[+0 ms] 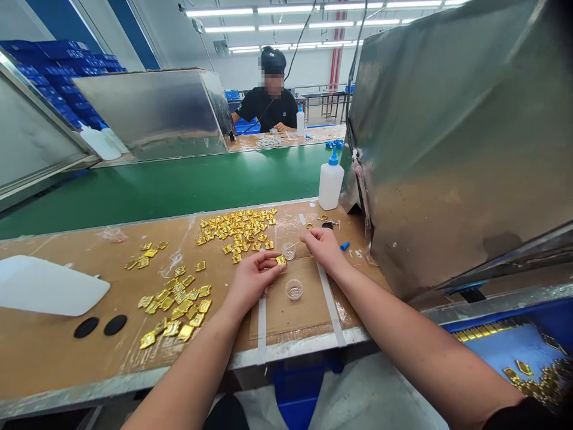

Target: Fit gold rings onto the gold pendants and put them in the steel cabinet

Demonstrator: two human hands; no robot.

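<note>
My left hand point(257, 276) pinches a small gold metal piece point(280, 260) between thumb and fingertips, above the cardboard-covered bench. My right hand point(324, 246) is closed on a thin pale stick point(294, 245), whose tip reaches over a small clear cup point(289, 251). A second clear cup point(294, 290) stands nearer to me on a taped cardboard sheet point(286, 316). Beyond my left hand lies a spread of gold pieces point(237, 227). Another loose group of gold pieces point(179, 301) covers the bench to the left of my forearm.
A white squeeze bottle point(331, 182) stands before a large metal panel point(447, 149) on the right. A white container point(54, 285) and black discs point(101, 326) lie left. Across the green belt point(201, 179) sits a person point(273, 101). A blue tray point(501, 352) holds gold pieces.
</note>
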